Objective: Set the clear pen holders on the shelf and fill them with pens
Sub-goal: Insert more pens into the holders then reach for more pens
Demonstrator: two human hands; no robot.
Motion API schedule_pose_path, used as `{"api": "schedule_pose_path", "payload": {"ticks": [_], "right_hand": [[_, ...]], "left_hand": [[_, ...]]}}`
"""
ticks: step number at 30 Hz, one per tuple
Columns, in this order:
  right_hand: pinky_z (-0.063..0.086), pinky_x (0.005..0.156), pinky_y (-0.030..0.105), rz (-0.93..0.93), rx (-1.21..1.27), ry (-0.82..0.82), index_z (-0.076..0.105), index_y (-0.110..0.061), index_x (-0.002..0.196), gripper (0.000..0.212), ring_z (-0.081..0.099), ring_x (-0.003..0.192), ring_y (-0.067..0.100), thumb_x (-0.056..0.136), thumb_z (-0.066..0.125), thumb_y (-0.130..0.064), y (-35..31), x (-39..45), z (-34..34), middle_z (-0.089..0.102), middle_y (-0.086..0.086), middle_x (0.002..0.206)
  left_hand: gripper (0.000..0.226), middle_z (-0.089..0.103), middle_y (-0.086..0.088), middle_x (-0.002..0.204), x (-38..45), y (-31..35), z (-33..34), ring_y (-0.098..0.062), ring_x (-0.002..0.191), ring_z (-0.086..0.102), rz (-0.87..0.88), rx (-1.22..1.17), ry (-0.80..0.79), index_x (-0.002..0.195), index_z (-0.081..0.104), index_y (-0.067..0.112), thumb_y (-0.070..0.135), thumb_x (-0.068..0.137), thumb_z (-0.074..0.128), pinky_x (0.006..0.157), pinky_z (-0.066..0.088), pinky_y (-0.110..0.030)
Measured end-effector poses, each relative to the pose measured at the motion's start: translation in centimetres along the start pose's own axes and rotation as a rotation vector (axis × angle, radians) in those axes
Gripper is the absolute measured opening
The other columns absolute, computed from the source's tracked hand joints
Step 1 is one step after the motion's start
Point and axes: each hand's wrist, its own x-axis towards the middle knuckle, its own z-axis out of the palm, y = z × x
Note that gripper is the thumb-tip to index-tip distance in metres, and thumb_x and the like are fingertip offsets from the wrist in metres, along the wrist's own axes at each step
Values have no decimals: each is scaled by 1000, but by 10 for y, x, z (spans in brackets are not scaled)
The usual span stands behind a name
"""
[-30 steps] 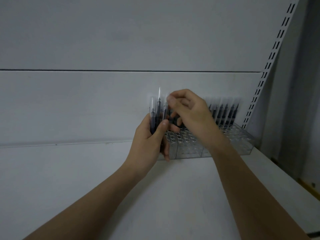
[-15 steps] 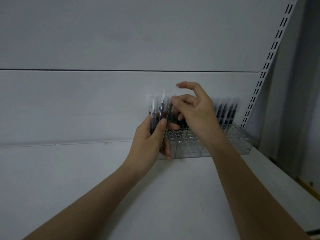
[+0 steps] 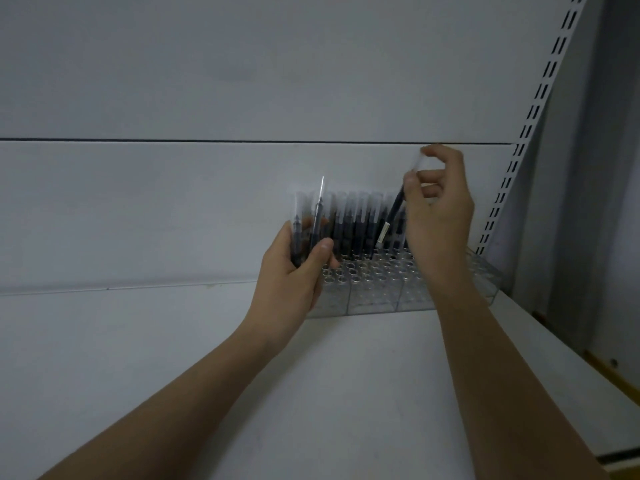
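- The pen (image 3: 393, 216) in the right hand (image 3: 438, 216) is pinched near its clear cap end between thumb and fingers. It hangs over the back rows of the holders (image 3: 374, 289), near the shelf's (image 3: 311, 393) back right corner.
- Its long axis runs on a slant: cap end up and to the right inside the fingers, pale lower end down and to the left, toward the holes. It is not upright like the pens already standing.
- Risk, as I judge it: brought down at this tilt, the lower end may strike a hole rim or the standing row (image 3: 353, 223) just beside it instead of entering a hole, and may knock those pens askew. Squaring it to vertical over a free hole would avoid that.
- The grip is high on the pen and light, so the lower end could swing or the pen could slip.
- The left hand (image 3: 294, 271) grips a bunch of pens (image 3: 311, 230), held about upright with caps up, in front of the holders' left end. One pen in the bunch stands higher than the rest and looks looser; it may slide out if the grip eases.
- The holders stand against the back wall (image 3: 173, 209), their front rows of holes not yet filled.
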Motion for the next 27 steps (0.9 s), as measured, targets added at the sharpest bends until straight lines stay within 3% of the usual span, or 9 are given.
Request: {"api": "schedule_pose_path", "payload": {"ticks": [5, 10, 16, 27], "right_hand": [[44, 59, 8, -8, -107, -80, 54, -25, 125, 26, 56, 68, -2, 100, 54, -16, 4, 1, 0, 58, -9, 87], [46, 60, 12, -14, -125, -105, 53, -25, 123, 26, 58, 70, 5, 99, 55, -14, 4, 1, 0, 60, -5, 88], [44, 59, 7, -28, -159, -119, 53, -25, 123, 26, 60, 73, 6, 99, 54, -15, 3, 1, 0, 60, -6, 88], [52, 65, 23, -49, -238, -160, 54, -23, 122, 25, 63, 75, 11, 99, 56, -15, 4, 1, -1, 62, -3, 87]], "left_hand": [[22, 57, -2, 69, 1, 0, 2, -9, 37, 30, -9, -33, 14, 109, 49, 2, 22, 106, 42, 37, 25, -20], [19, 56, -5, 71, 0, 0, 3, -10, 37, 30, 1, -40, 3, 93, 49, 11, 21, 107, 40, 37, 24, -20], [18, 56, -4, 70, 0, 0, 4, -10, 37, 30, -6, -46, -3, 95, 49, 11, 21, 107, 40, 37, 25, -19], [17, 57, -5, 71, 0, 0, 3, -11, 38, 29, -2, -41, -9, 96, 50, 13, 22, 107, 40, 37, 24, -21]]}}
